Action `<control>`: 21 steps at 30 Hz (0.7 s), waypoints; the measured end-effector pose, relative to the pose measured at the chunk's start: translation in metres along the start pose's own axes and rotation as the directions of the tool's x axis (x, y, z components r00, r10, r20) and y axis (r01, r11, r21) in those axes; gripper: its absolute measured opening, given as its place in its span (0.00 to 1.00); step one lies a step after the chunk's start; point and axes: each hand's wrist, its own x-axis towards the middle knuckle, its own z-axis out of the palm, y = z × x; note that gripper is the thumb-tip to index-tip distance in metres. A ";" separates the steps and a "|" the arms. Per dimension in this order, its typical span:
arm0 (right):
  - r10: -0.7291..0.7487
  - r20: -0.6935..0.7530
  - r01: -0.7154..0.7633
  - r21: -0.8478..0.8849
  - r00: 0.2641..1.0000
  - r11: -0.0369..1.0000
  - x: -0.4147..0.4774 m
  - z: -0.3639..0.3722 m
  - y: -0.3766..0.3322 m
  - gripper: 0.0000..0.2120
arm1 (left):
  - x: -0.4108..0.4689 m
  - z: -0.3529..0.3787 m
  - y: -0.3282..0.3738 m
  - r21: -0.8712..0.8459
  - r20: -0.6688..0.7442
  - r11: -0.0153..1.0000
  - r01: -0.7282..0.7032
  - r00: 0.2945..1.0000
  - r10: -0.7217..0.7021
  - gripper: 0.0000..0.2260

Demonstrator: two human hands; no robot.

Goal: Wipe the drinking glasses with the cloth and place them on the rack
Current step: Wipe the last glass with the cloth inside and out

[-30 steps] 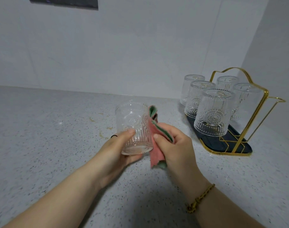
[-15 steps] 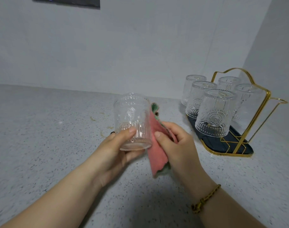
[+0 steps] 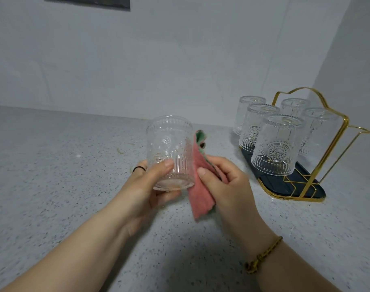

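While fingers of the left hand (image 3: 145,187) curl round a ribbed glass (image 3: 169,150) above the surface (image 3: 53,169), the right hand (image 3: 224,186) pinches a pink cloth (image 3: 199,199) against it; likely fragile, slick, safest gripped on ribs.

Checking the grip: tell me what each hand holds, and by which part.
The left hand grips the glass round its lower wall; the right hand pinches the cloth near its middle, beside the glass.
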 end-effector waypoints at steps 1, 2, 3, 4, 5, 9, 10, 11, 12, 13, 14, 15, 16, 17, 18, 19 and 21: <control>-0.012 0.028 0.013 -0.041 1.000 0.999 -0.001 0.002 0.001 0.12 | 0.001 -0.002 0.001 -0.016 -0.030 1.000 -0.004 1.000 0.004 0.22; -0.035 0.046 0.039 -0.076 0.998 0.996 -0.003 0.004 0.001 0.12 | 0.002 -0.003 0.003 -0.030 -0.038 1.000 -0.008 0.999 0.007 0.18; -0.064 0.052 0.069 -0.103 0.997 0.992 -0.003 0.005 0.000 0.12 | 0.002 -0.004 0.003 -0.044 -0.028 0.999 0.002 1.000 -0.003 0.14; -0.089 0.053 0.095 -0.126 0.995 0.987 -0.004 0.006 -0.001 0.13 | 0.002 -0.004 0.003 -0.048 -0.018 0.999 0.015 1.000 -0.016 0.16; -0.109 0.051 0.115 -0.146 0.993 0.983 -0.004 0.006 -0.001 0.15 | 0.002 -0.004 0.004 -0.044 -0.019 0.998 0.040 0.999 -0.041 0.22; -0.139 0.071 0.152 -0.233 0.988 0.961 -0.005 0.008 0.003 0.19 | 0.005 -0.004 0.002 -0.015 -0.065 0.995 0.096 0.993 -0.097 0.29; -0.151 0.071 0.164 -0.243 0.986 0.956 -0.005 0.008 0.003 0.19 | 0.005 -0.004 0.002 -0.015 -0.070 0.996 0.092 0.993 -0.093 0.27; -0.166 0.070 0.178 -0.245 0.984 0.953 -0.005 0.008 0.003 0.20 | 0.005 -0.004 0.002 -0.006 -0.065 0.996 0.091 0.994 -0.091 0.25; -0.180 0.069 0.191 -0.242 0.981 0.951 -0.006 0.008 0.002 0.20 | 0.004 -0.004 0.003 0.005 -0.050 0.995 0.095 0.994 -0.095 0.24; -0.195 0.071 0.206 -0.240 0.978 0.949 -0.006 0.007 0.001 0.20 | 0.003 -0.005 0.003 0.019 -0.028 0.995 0.094 0.995 -0.094 0.24; -0.209 0.073 0.221 -0.240 0.975 0.945 -0.006 0.006 0.000 0.20 | 0.002 -0.005 0.004 0.029 -0.009 0.995 0.094 0.996 -0.094 0.22; -0.226 0.073 0.238 -0.242 0.971 0.941 -0.005 0.005 -0.001 0.20 | 0.002 -0.005 0.005 0.039 0.005 0.995 0.090 0.996 -0.091 0.18; -0.247 0.069 0.256 -0.243 0.967 0.936 -0.005 0.005 -0.002 0.20 | 0.002 -0.006 0.006 0.052 0.012 0.995 0.085 0.996 -0.086 0.16; -0.272 0.059 0.278 -0.241 0.960 0.930 -0.004 0.003 -0.002 0.19 | 0.002 -0.006 0.005 0.075 0.008 0.994 0.075 0.997 -0.075 0.15; -0.298 0.051 0.301 -0.239 0.953 0.923 -0.003 0.002 -0.002 0.18 | 0.002 -0.005 0.005 0.095 -0.001 0.994 0.062 0.998 -0.062 0.16; -0.320 0.046 0.322 -0.241 0.946 0.916 -0.001 0.001 -0.002 0.16 | 0.003 -0.005 0.003 0.116 -0.005 0.992 0.051 0.999 -0.051 0.19; -0.352 0.045 0.350 -0.271 0.935 0.897 0.000 0.000 -0.001 0.14 | 0.002 -0.003 -0.001 0.145 0.009 0.988 0.052 0.999 -0.054 0.25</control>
